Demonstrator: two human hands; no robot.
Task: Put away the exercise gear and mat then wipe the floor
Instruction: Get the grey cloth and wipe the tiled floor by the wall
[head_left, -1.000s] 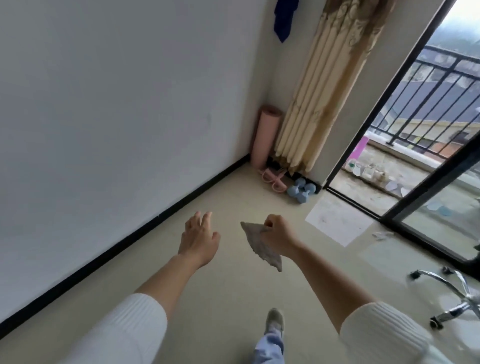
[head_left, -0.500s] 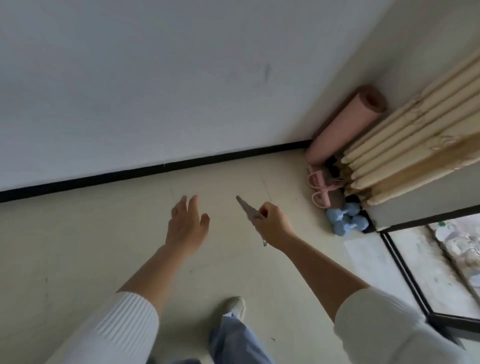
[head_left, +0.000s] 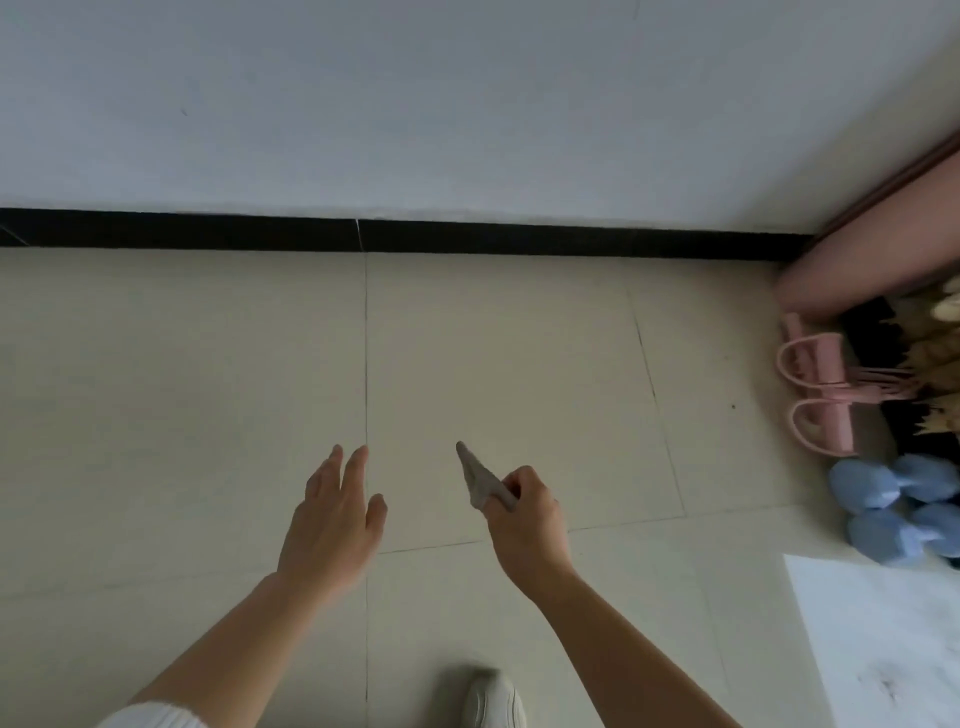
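My right hand is closed on a grey cloth, whose pointed end sticks up and to the left above the beige tiled floor. My left hand hovers beside it with fingers spread and nothing in it. At the right edge the rolled pink mat leans in the corner. In front of it lie a pink pedal resistance band and two blue dumbbells.
A white wall with a black skirting board runs across the top. Beige curtain hems hang at the far right. A pale sheet lies on the floor at bottom right. My white shoe shows at the bottom.
The view has tilted down and turned left toward the floor and wall. The gear has slid to the right edge. Both hands stay stretched forward, the right still gripping the cloth.
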